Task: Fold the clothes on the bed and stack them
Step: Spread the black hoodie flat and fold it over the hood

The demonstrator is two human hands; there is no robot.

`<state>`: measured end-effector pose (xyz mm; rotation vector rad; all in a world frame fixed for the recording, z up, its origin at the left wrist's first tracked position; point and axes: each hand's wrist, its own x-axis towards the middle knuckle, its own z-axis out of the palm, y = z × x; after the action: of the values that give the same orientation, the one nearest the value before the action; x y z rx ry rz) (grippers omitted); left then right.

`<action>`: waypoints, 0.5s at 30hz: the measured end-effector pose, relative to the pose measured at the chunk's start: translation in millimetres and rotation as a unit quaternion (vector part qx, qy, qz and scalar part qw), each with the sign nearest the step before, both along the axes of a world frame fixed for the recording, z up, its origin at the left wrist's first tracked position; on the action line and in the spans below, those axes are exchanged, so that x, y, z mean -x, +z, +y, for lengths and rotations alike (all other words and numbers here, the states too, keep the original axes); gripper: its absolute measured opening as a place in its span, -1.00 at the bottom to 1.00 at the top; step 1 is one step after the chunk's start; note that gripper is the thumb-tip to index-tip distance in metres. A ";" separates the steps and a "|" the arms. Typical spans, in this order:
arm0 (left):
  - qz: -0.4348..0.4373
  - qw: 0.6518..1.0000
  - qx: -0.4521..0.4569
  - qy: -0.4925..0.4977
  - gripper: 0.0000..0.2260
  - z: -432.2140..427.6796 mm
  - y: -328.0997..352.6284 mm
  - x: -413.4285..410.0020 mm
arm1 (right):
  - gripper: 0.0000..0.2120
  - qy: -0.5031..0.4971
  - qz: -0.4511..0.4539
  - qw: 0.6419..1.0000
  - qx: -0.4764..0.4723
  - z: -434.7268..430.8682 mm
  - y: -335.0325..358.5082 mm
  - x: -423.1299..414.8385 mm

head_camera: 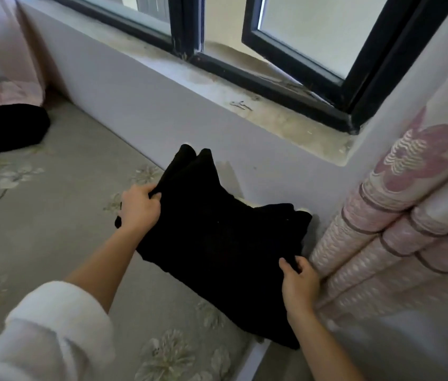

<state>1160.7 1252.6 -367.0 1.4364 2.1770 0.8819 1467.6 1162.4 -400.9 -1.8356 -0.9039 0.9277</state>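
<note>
While gripped at two edges, black garment partly folded on the floral bed sheet, close to the wall below the window sill. Left hand: fingers curled round the garment's left edge. Right hand: thumb and fingers pinching the near right edge, just beside the patterned curtain. Second black garment well apart, far left on the sheet.

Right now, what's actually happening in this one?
A person is working on a black garment lying on the bed below the window. The left hand grips its far left edge; the right hand pinches its near right edge, beside the curtain. It looks partly folded. A second dark garment lies apart at the bed's far left, untouched.
</note>
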 end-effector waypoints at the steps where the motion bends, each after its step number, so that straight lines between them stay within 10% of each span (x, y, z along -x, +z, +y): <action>1: 0.006 1.000 -0.006 0.001 -0.81 15.0 -2.1 -3.4 | -0.89 -0.006 0.004 1.000 0.006 6.0 -6.3 -2.5; 5: -0.006 0.999 -0.034 -0.005 -0.75 55.7 -32.4 -12.8 | -0.77 -0.025 -0.007 0.997 0.075 21.4 -41.4 -11.6; 9: -0.002 0.984 0.155 -0.088 -0.51 47.2 -92.4 -30.9 | -0.47 0.020 -0.105 0.977 0.186 24.9 -69.2 -12.1; 15: 0.068 0.965 0.238 -0.088 -0.44 -10.4 -147.6 -82.0 | -0.18 0.276 -0.386 0.868 0.144 18.4 -91.5 12.3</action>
<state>1242.7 1242.2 -514.6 1.4401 2.1198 0.1793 1455.3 1180.8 -492.4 -2.3044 -1.9516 0.6499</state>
